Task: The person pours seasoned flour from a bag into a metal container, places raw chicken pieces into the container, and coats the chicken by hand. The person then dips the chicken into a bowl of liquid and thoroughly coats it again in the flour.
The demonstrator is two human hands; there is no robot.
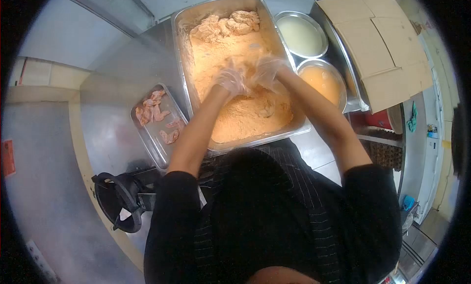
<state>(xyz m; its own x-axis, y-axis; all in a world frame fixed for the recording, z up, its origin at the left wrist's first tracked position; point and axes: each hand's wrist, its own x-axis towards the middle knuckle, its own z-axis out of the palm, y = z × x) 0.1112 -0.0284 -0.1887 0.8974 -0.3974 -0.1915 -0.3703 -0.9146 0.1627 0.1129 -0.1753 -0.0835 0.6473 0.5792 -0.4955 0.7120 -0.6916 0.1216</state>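
Note:
Both my hands wear clear plastic gloves and are over a large metal tray (294,130) of orange-tinted breading flour (245,123). My left hand (232,80) is at the middle of the tray, touching or just above the flour. Close beside it on the right, my right hand (267,73) points inward. Blur and flour hide the fingers of both, so any piece between them cannot be made out. Coated chicken pieces (228,27) are heaped at the tray's far end. A flour-covered lump (266,111) shows nearer to me.
A smaller metal tray (153,133) with raw chicken wings (152,108) stands at the left. On the right are a bowl of pale liquid (300,36), a bowl of orange liquid (321,84) and flattened cardboard (378,43). A black bin-like object (117,200) is at lower left.

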